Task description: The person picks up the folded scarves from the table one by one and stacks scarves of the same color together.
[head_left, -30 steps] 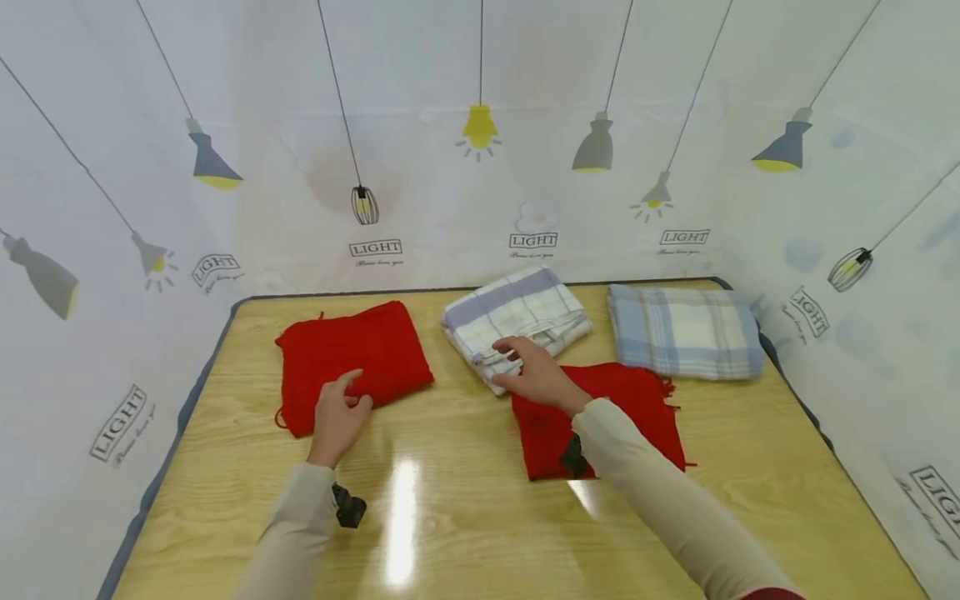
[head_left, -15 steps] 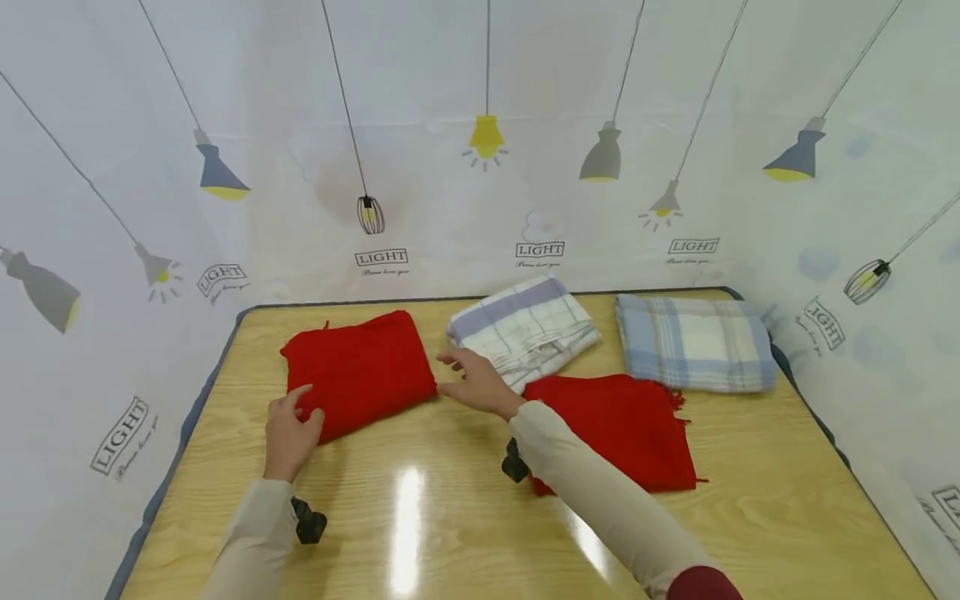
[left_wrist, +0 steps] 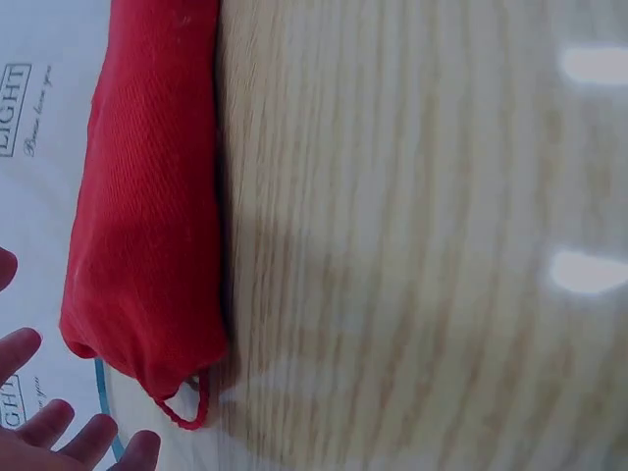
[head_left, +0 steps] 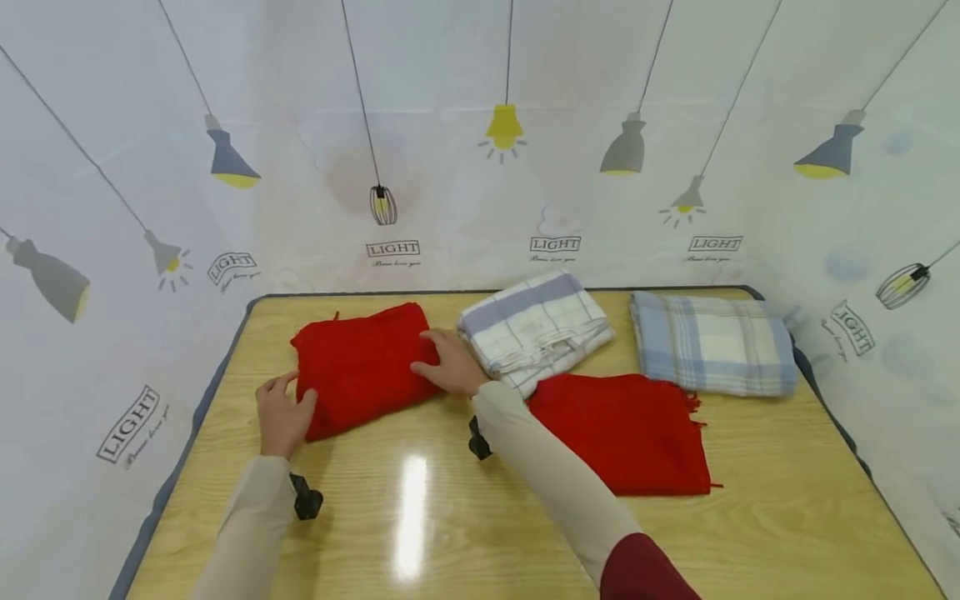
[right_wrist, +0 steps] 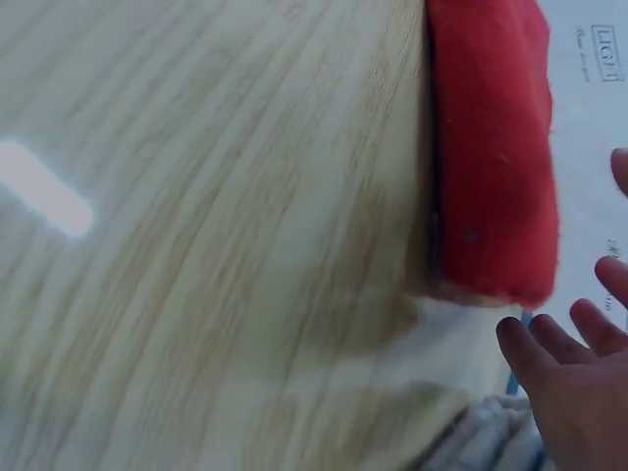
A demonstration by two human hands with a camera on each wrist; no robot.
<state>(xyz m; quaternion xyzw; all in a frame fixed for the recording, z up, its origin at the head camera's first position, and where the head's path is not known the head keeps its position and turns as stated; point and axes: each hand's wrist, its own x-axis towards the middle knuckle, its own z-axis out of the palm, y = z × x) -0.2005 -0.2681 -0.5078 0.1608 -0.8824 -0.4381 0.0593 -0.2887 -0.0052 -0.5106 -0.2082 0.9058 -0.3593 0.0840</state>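
A folded red cloth (head_left: 360, 367) lies at the back left of the wooden table (head_left: 450, 533). My left hand (head_left: 281, 412) is at the cloth's near left corner with relaxed fingers, just touching its edge. In the left wrist view its fingers (left_wrist: 59, 432) are spread beside the red cloth (left_wrist: 147, 216), next to a loose thread loop. My right hand (head_left: 442, 367) rests its fingers on the cloth's right edge. The right wrist view shows that hand (right_wrist: 574, 383) with straight, spread fingers close to the red cloth (right_wrist: 491, 147). Neither hand grips anything.
A white-and-purple checked towel (head_left: 536, 329) lies folded just right of my right hand. A blue plaid towel (head_left: 712, 342) sits at the back right, and a second red cloth (head_left: 622, 429) lies under my right forearm. Printed curtain walls enclose the table on three sides.
My right hand left the white checked towel and moved left to the red cloth's right edge. My left hand slid left to the cloth's near left corner.
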